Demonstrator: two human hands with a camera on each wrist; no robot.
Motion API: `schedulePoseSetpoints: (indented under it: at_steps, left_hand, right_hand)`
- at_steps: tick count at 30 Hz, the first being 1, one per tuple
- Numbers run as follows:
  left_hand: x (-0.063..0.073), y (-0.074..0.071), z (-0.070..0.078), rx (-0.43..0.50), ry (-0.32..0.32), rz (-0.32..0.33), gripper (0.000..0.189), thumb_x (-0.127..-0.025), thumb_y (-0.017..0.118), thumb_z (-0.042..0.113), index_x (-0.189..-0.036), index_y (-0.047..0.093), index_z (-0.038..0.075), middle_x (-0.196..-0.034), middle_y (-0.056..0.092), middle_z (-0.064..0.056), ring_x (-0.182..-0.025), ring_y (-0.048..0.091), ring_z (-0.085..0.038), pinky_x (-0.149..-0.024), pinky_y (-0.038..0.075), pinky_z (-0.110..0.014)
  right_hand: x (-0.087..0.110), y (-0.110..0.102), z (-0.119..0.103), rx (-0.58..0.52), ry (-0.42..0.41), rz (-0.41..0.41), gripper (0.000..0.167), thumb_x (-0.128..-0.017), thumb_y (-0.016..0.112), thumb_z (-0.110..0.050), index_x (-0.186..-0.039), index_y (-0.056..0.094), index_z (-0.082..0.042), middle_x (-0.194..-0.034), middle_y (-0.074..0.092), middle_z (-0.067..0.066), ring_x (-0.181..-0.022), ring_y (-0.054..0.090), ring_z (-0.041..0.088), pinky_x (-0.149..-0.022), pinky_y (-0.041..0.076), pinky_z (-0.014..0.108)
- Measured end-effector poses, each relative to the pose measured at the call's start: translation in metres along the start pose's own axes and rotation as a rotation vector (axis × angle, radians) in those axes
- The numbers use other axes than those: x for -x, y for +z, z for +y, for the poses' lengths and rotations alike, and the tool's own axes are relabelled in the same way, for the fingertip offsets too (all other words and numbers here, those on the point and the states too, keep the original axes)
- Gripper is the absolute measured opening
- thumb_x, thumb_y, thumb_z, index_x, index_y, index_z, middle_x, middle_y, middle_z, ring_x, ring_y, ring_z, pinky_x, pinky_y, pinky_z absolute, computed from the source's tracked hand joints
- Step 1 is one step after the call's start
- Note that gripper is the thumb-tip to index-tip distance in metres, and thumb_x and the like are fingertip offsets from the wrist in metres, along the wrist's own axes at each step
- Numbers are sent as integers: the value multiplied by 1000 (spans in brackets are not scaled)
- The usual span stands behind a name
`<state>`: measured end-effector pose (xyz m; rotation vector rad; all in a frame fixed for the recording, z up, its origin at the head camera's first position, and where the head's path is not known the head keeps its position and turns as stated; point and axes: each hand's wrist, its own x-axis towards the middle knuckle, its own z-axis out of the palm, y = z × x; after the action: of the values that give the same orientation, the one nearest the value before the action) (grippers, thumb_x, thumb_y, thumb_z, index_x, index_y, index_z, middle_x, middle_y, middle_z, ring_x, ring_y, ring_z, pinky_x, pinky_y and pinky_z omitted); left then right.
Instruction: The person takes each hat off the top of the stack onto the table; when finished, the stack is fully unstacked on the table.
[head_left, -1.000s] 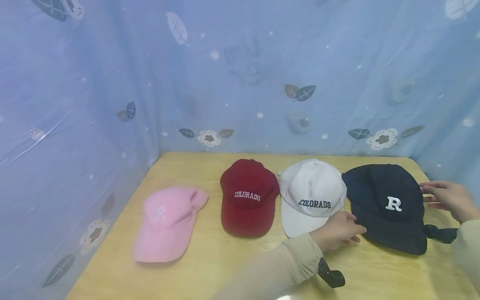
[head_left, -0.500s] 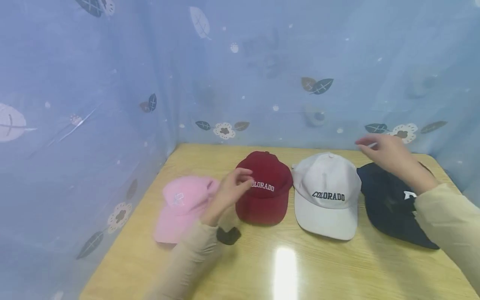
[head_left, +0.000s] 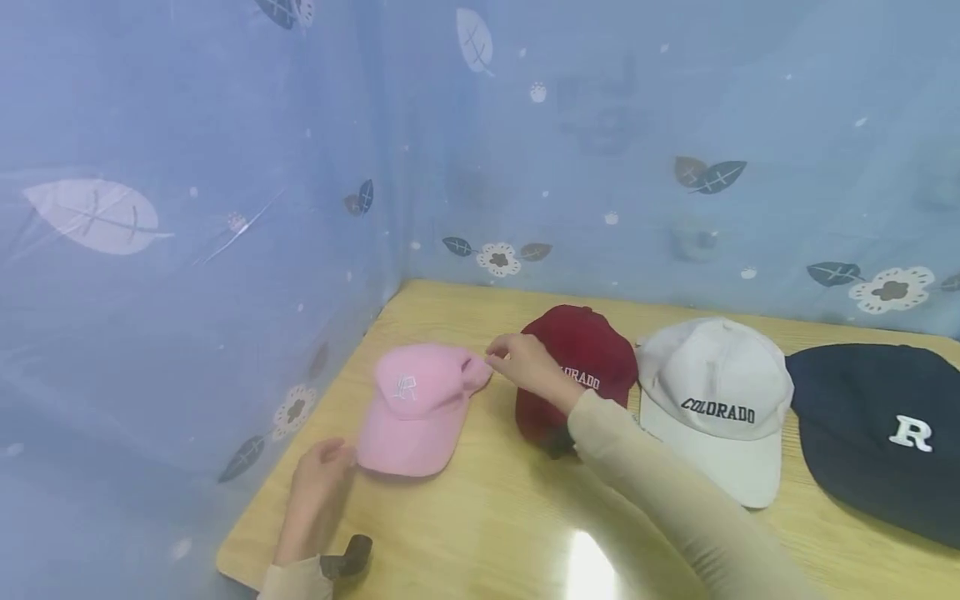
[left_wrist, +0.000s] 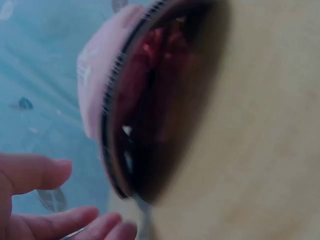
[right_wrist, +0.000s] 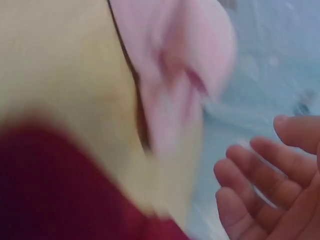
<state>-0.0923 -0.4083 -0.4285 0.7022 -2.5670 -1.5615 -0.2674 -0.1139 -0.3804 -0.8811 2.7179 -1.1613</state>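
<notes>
A pink baseball cap [head_left: 416, 400] with an embroidered R lies at the left of the table, its brim toward the front. Beside the brim's left corner is my left hand [head_left: 318, 475], fingers loosely bent around nothing. My right hand [head_left: 525, 362] hovers at the cap's back strap, overlapping the dark red cap [head_left: 592, 342] in the head view. In the left wrist view, the brim edge [left_wrist: 112, 95] of the pink cap stands just past the thumb and fingers. The right wrist view shows spread fingers [right_wrist: 270, 175] near the pink cap's strap end [right_wrist: 172, 105], holding nothing.
Right of the red cap lies a white cap [head_left: 720, 375] lettered COLORADO. A black cap [head_left: 870, 417] with a white R is at the far right, cut off by the frame. A blue patterned curtain [head_left: 210, 333] borders the wooden table [head_left: 465, 533] at the left and back.
Both hands have left the black cap and moved left across the table to either side of the pink cap. The head view has turned left. The caps stay in their row.
</notes>
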Motion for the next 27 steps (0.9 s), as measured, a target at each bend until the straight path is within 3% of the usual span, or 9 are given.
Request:
schedulePoseSetpoints:
  at_steps: [3, 8, 12, 15, 18, 21, 24, 27]
  left_hand:
    - [3, 15, -5, 137, -19, -47, 52, -93, 52, 21, -133, 36, -6, -125, 46, -23, -112, 47, -34, -98, 39, -47]
    - [-4, 31, -3, 148, 13, -57, 50, -89, 58, 23, -128, 42, -5, -116, 53, -20, -93, 57, -22, -85, 49, -33]
    - [-4, 36, 10, 223, -11, -75, 50, -90, 57, 18, -131, 38, -4, -115, 51, -18, -84, 55, -18, -77, 51, -28]
    - [-14, 43, 21, 284, -2, -82, 52, -89, 59, 15, -131, 37, -4, -112, 52, -17, -78, 55, -15, -72, 51, -25]
    - [-27, 51, 31, 329, 11, -108, 53, -88, 60, 14, -131, 36, -4, -108, 51, -14, -74, 54, -13, -68, 51, -24]
    - [-36, 59, 34, 347, 11, -141, 53, -86, 61, 11, -130, 36, -5, -106, 50, -13, -72, 53, -13, -67, 50, -24]
    - [-42, 65, 33, 287, 16, -166, 53, -86, 62, 11, -129, 36, -6, -110, 49, -16, -77, 54, -18, -73, 49, -29]
    - [-44, 64, 33, 47, 77, -165, 51, -88, 61, 18, -127, 40, -7, -115, 51, -21, -92, 56, -27, -83, 48, -40]
  right_hand:
    - [-5, 28, -3, -72, 82, -32, 31, -89, 58, -20, -114, 63, -3, -108, 65, 9, -100, 59, 23, -85, 48, 37]
    - [0, 53, -4, -166, 129, 4, 36, -90, 57, -17, -119, 57, 4, -119, 59, 16, -111, 55, 27, -94, 44, 38]
    - [-1, 50, -5, -289, 156, 62, 35, -90, 55, -11, -120, 54, 7, -111, 61, 17, -91, 63, 30, -76, 52, 33]
    - [-5, 38, -3, -371, 194, 112, 36, -89, 53, -7, -122, 52, 6, -105, 61, 15, -81, 62, 27, -65, 53, 27]
    - [-10, 27, 1, -374, 224, 163, 39, -89, 53, -8, -126, 51, 5, -108, 59, 14, -89, 59, 22, -70, 51, 26]
    - [-14, 23, 7, -368, 251, 161, 42, -91, 51, -7, -131, 46, 5, -114, 58, 16, -91, 58, 24, -72, 50, 27]
    - [-17, 24, 13, -356, 262, 131, 44, -92, 49, -7, -134, 42, 5, -119, 56, 18, -92, 58, 26, -72, 50, 27]
    - [-18, 24, 16, -342, 250, 91, 46, -91, 49, -7, -135, 41, 3, -122, 55, 19, -94, 58, 26, -75, 51, 29]
